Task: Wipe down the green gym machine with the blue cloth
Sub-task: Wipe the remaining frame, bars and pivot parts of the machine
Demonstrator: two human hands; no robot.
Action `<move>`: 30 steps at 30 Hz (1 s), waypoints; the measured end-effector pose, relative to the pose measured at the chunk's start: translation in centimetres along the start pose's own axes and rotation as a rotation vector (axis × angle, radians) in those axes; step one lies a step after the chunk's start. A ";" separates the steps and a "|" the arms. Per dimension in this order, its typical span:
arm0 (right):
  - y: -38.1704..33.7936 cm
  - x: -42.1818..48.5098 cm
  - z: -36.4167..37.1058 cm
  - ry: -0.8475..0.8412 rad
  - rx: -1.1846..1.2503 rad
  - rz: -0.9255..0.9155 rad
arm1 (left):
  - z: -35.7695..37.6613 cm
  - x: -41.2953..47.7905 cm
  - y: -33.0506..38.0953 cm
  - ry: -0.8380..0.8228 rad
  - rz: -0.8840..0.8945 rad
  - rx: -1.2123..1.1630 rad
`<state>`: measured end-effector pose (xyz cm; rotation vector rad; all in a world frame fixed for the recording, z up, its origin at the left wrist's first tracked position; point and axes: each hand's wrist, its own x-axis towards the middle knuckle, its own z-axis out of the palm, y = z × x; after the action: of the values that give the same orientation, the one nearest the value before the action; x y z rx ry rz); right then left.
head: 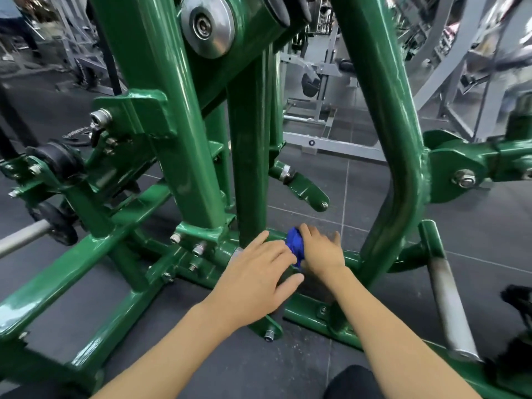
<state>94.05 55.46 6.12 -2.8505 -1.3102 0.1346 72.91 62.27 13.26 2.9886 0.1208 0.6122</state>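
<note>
**Figure.** Wiping the base of the machine (pixel 184 156), seen from above, lower centre of the frame.

The right hand (pixel 324 253) presses the cloth (pixel 296 245) onto the low bar (pixel 351 257) that runs between the central post (pixel 250 168) and the bent tube (pixel 398 197) to its right. Its fingers curl over the bunched fabric and its knuckles face the camera. Whether the thumb closes underneath cannot be told.

The left hand (pixel 256 272) lies flat with its fingers straight and spread. It holds nothing. Its fingertips reach the near edge of the cloth, and its palm rests by the foot of the post.

The cloth sits wadded between the two hands, touching both. Most of it is tucked under the left side of the right hand, and only a blue fold shows.

Judged from this pose, the step in hand is wiping the bar. It would go better with the cloth spread wider, so that more fabric meets the paint. Strokes should follow the bar's length and wrap round to its far side.

The weld at the post's foot and the bolts (pixel 198 249) to the left of the hands probably trap dust. They call for a fingertip pushed into the cloth. The left hand serves well as a brace, provided it stays off the stretch being wiped.
</note>
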 end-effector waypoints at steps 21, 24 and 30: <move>3.3 -7.1 3.4 0.207 -0.751 0.106 | 4.5 -1.1 -0.1 -0.167 0.199 0.312; 3.4 -7.1 4.2 0.277 -0.736 0.106 | 4.7 -1.3 -0.1 -0.098 0.187 0.304; 2.8 -8.3 6.4 0.353 -0.605 0.127 | 5.1 -1.4 0.1 -0.078 0.204 0.332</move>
<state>90.29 47.12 0.32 -3.1956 -1.2550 -0.8684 73.64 61.67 8.06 3.3717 -0.1005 0.5396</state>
